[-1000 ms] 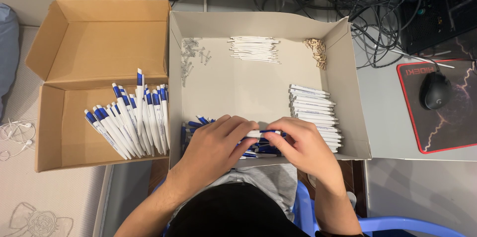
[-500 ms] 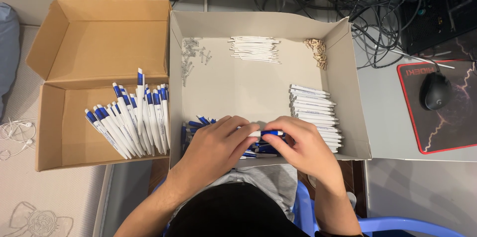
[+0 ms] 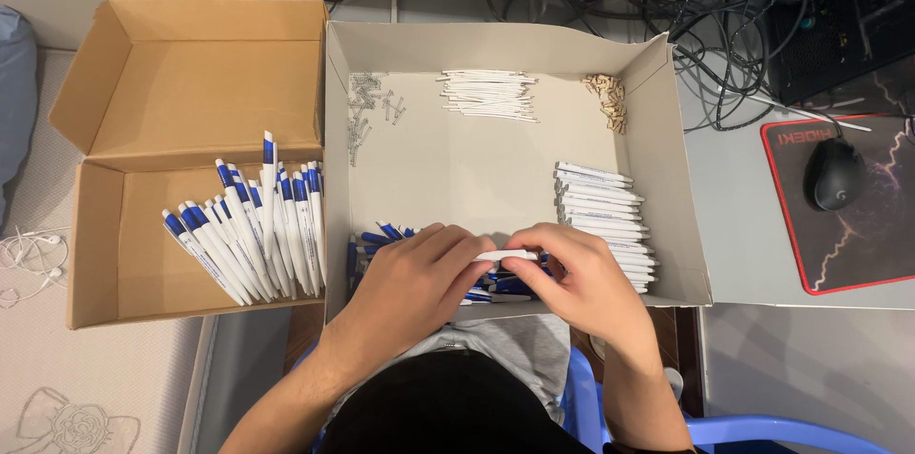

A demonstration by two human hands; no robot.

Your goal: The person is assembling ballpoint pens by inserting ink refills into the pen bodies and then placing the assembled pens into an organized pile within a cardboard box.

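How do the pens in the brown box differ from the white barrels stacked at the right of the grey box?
The pens in the brown box carry blue ends and lie fanned, mostly upright in the picture. The white barrels are all white and lie crosswise in a neat stack. Both piles rest loose on cardboard, untouched by either hand.

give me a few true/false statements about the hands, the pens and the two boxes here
1. Both hands hold one white pen part between them. True: the left hand and right hand pinch a white pen part at its ends.
2. The finished pens lie in the grey box. False: the finished pens lie in the brown box; the grey box holds loose parts.
3. The white barrels are stacked at the grey box's right side. True: the white barrels lie by its right wall.
4. The mouse sits inside the brown box. False: the mouse rests on a mat right of the boxes.
5. The thin white tubes are in the grey box's near left corner. False: the white tubes lie near its far wall.
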